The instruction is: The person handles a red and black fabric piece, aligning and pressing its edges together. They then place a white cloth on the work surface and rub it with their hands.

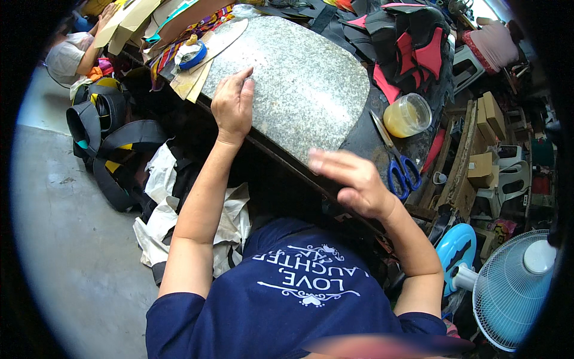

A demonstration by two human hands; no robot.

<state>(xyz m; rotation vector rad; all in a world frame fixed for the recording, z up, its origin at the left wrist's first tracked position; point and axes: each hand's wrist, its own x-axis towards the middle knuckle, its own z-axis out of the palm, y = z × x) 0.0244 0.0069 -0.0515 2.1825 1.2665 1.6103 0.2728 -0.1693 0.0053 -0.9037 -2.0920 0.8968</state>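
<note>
A grey speckled slab (293,78) is set on the dark worktable (363,139), directly in front of the person, and is reached over by both bare hands; the left hand (233,107) is held at the slab's near left edge, its fingers partly bent and their undersides hidden, so whether anything is grasped cannot be told; the right hand (356,182) is held by the near right edge with fingers extended and released, nothing being gripped (the fingertips are blurred). To the right of the slab, scissors with blue handles (403,178) are laid beside a clear jar (408,115) partly filled with something yellowish; beyond these, black and pink pieces (412,51) are heaped; at the slab's left, a blue tape roll (192,57) is placed upon flat tan pieces (190,84).
</note>
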